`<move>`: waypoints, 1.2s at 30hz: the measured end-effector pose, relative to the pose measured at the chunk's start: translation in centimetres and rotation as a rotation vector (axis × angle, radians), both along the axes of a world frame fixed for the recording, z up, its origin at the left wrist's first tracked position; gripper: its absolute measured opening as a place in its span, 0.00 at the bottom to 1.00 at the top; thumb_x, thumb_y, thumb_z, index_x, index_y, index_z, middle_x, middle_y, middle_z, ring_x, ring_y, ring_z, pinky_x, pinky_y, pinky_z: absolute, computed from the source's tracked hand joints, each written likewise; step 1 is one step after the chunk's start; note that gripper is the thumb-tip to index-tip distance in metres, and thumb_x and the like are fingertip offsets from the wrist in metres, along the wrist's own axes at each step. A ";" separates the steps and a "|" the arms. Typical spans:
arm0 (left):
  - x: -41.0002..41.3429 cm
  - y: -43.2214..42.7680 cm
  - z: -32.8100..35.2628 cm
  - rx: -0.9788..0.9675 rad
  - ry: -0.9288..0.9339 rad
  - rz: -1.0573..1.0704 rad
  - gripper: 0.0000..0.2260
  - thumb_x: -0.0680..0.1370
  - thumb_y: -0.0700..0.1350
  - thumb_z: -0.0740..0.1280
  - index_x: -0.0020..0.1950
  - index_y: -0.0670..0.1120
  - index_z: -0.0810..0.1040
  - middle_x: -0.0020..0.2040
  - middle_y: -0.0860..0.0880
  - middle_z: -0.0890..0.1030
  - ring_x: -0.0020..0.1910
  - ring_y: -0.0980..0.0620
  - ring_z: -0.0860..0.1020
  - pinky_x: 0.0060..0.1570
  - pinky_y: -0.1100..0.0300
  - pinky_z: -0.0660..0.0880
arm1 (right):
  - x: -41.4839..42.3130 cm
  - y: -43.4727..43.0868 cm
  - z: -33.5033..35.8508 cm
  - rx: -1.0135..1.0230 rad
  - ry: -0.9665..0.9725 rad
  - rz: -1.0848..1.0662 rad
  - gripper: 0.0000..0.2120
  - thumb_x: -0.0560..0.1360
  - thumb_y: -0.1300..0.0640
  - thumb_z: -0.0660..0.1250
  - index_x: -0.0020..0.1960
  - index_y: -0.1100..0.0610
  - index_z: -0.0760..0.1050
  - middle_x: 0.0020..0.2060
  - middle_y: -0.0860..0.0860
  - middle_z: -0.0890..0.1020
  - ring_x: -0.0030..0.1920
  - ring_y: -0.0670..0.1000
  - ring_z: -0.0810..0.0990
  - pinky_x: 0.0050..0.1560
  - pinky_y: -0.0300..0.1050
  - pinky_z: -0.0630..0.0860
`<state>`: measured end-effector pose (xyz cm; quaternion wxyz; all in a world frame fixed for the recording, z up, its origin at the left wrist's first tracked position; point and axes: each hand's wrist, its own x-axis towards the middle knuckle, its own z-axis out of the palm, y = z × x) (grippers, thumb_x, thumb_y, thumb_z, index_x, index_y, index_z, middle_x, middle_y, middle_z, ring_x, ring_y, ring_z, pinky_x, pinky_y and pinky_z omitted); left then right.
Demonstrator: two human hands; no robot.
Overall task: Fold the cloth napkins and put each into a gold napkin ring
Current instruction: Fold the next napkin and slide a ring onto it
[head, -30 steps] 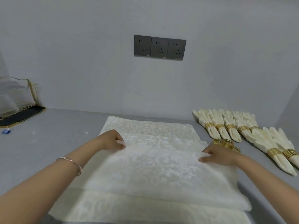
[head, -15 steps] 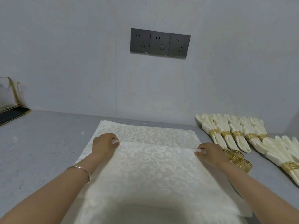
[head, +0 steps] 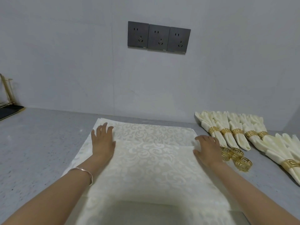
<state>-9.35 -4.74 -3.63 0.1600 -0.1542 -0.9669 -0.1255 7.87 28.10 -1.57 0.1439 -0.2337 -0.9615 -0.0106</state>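
A cream damask napkin [head: 151, 161] lies folded over on top of a stack of like napkins on the grey counter [head: 37, 143]. My left hand [head: 103, 141] lies flat on its far left corner with fingers spread. My right hand [head: 207, 149] rests on the right end of the fold, fingers relaxed. Three empty gold napkin rings [head: 235, 157] sit just right of my right hand. Several folded napkins in gold rings [head: 227, 129] lie in a row at the far right.
A second group of ringed napkins [head: 285, 153] runs toward the right edge. A gold-framed rack on a black tray [head: 8, 109] stands at the far left. Dark wall sockets [head: 159, 37] are on the wall behind.
Both hands carried the napkin's edge away from me and laid it down. The pinching fingers have let go and now lie flat on the cloth.
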 end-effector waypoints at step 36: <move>10.5 -4.6 -2.3 -0.141 -0.351 -0.056 0.27 0.81 0.61 0.42 0.79 0.54 0.42 0.79 0.55 0.41 0.78 0.50 0.41 0.74 0.46 0.40 | 9.8 -6.8 -4.2 -0.298 -0.167 0.009 0.30 0.81 0.41 0.42 0.78 0.54 0.42 0.77 0.48 0.44 0.77 0.48 0.42 0.76 0.47 0.41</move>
